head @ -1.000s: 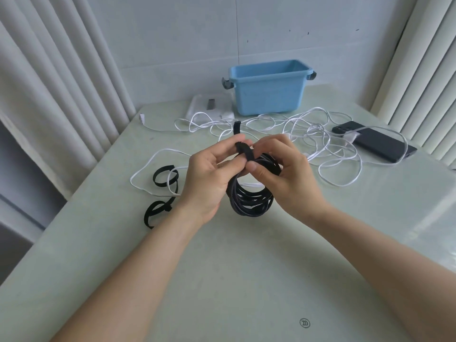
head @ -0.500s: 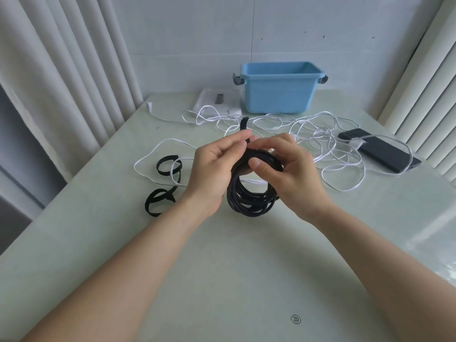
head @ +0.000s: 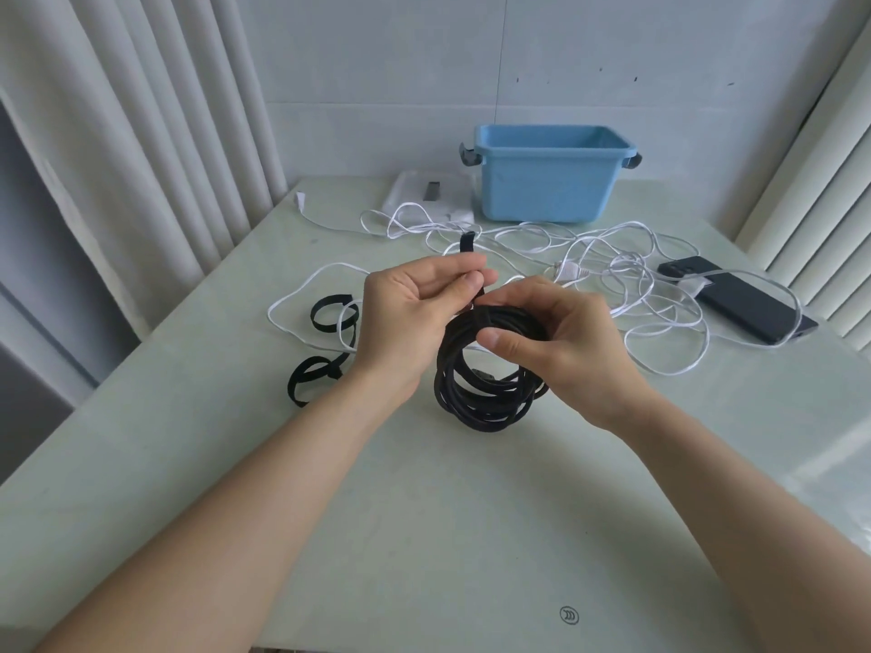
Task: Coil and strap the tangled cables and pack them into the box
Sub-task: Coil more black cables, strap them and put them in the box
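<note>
I'm seeing a pale green, glossy worktop point(head: 424, 534) set into a corner. Behind it is a light grey wall point(head: 377, 63) with a horizontal seam and a few dark specks. White pleated curtains point(head: 141, 134) hang left, with more white folds point(head: 825, 181) on the right. Soft, even light, and a bright sheen point(head: 839, 464) on the worktop's right side.

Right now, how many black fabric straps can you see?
3. One black fabric strap is pinched by the left hand at the coiled black cable; two lie looped on the pale green table left of that hand, one farther, one nearer. Others may hide behind the hands.
</note>
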Demonstrator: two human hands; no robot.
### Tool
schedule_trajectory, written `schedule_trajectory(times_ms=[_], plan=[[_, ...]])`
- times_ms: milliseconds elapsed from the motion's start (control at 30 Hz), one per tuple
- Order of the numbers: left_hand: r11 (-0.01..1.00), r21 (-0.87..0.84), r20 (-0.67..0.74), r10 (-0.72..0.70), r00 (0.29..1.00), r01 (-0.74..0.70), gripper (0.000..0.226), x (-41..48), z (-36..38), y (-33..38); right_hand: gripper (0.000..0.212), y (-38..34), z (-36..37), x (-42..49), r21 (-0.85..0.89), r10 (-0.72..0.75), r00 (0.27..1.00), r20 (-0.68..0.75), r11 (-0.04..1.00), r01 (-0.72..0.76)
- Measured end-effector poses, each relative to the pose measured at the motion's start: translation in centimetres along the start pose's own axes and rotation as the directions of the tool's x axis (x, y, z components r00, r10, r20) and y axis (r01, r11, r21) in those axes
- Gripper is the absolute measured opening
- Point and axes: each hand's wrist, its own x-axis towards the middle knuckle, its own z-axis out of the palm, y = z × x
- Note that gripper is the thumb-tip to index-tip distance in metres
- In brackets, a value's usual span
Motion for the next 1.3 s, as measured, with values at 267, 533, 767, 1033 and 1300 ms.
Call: schedule_trajectory(times_ms=[267, 533, 767, 1033, 1300], plan=[[0.991, 0.091, 0.051, 0.094, 0.994, -0.098, 0.017, 0.1, -0.2, 0.6, 0.020, -0.1, 0.2, -0.1, 0.094, 0.042, 0.998, -0.050, 0.995, -0.038], [0.891, 0.279, 0.293, 0.276, 0.915, -0.358, 0.018, 0.2, -1.1, -0.1, 0.020, 0.4, 0.0, 0.1, 0.129, 0.066, 0.992, -0.109, 0.990, -0.052], [0.804, 0.400, 0.372, 0.295, 0.880, -0.439, 0.013, 0.4, -2.0, -0.2, 0.024, 0.8, -0.3, 0.0, 0.101, 0.067, 0.988, -0.139, 0.993, -0.053], [0.769, 0.437, 0.451, 0.260, 0.854, -0.466, 0.018, 0.4, -2.7, -0.4, 0.023, 0.9, -0.6, 0.1, 0.080, 0.096, 0.984, -0.150, 0.993, -0.085], [0.815, 0.408, 0.366, 0.267, 0.891, -0.411, 0.024, 0.6, -1.9, -1.3, 0.025, 0.9, -0.4, 0.1, 0.118, 0.092, 0.983, -0.156, 0.990, -0.074]])
